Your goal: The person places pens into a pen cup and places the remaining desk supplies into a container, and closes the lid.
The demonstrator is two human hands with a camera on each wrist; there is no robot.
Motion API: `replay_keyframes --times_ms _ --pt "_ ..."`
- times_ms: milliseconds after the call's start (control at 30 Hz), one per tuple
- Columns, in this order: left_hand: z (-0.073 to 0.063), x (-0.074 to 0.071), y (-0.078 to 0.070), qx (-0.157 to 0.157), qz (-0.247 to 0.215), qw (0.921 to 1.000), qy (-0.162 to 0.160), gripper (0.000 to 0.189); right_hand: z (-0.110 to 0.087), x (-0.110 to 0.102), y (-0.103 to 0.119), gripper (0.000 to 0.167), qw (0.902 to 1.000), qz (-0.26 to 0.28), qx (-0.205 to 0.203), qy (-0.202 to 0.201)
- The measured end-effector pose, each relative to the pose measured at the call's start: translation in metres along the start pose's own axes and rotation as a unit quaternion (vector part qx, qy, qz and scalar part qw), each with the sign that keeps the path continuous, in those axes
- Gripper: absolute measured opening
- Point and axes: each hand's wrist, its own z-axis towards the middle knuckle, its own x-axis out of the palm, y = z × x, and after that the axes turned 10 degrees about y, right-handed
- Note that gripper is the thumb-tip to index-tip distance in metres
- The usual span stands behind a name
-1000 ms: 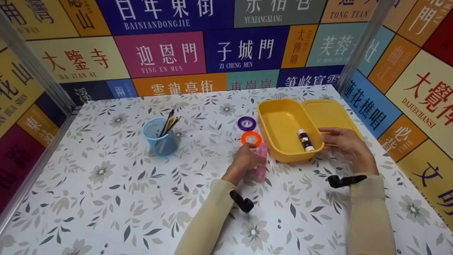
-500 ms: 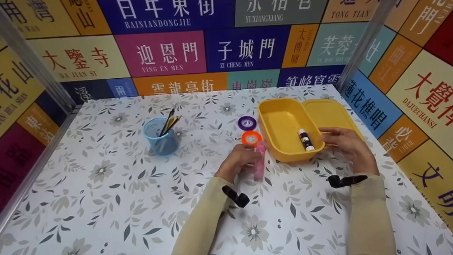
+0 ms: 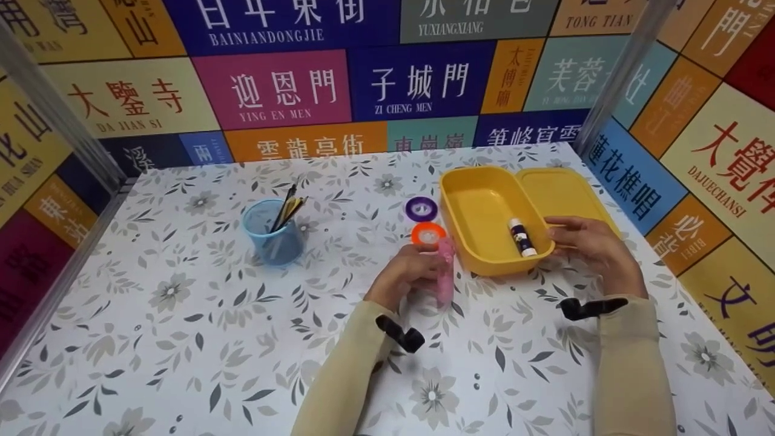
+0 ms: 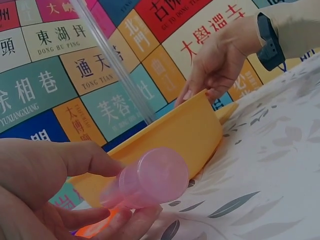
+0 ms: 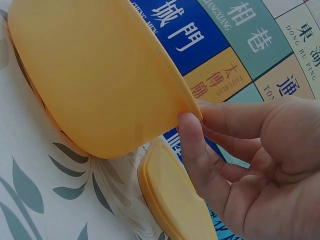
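Nearby, orange ring [image 3: 416,234], purple ring [image 3: 410,211], yellow box [image 3: 481,224], cup [image 3: 275,243] well apart

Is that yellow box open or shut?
Open: the yellow box has its lid lying beside it, and a glue stick shows inside.

The head view looks forward and down at the yellow box [image 3: 493,266] from well above. The low left-wrist view faces the box's outer side across the tabletop [image 3: 242,351]; the right-wrist view, tilted, sits closer to the box. All share the box and lettered wall [image 3: 418,82].
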Motion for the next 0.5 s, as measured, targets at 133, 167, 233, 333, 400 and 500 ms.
replay_keyframes --times_ms 133,167,233,333,400,500 --pt "0.0001 0.0007 -0.0015 -0.001 -0.007 0.9999 0.009 0.058 -0.0003 0.0003 -0.0005 0.068 1.0 0.003 0.009 -0.001" --pt "-0.0001 0.001 -0.0019 -0.003 -0.01 0.9999 0.011 0.059 -0.0002 0.0003 -0.0007 0.068 1.0 0.003 0.009 0.0" --pt "0.0002 0.0018 -0.0024 -0.006 -0.014 0.9998 0.014 0.06 -0.0001 0.0004 -0.0009 0.068 0.9999 0.006 0.012 -0.001" --pt "0.0009 0.0037 -0.0034 -0.009 -0.017 0.9997 0.015 0.062 -0.0002 0.0001 -0.0007 0.068 0.9999 0.007 0.009 -0.001" --pt "0.0014 0.0057 -0.0045 -0.004 -0.024 0.9996 0.017 0.063 0.0 -0.0002 -0.0005 0.068 0.9999 0.014 0.01 -0.001" --pt "0.0011 0.0072 -0.0085 0.006 -0.037 0.999 0.024 0.063 -0.0013 -0.0012 -0.0008 0.069 0.9996 0.029 0.007 0.002"
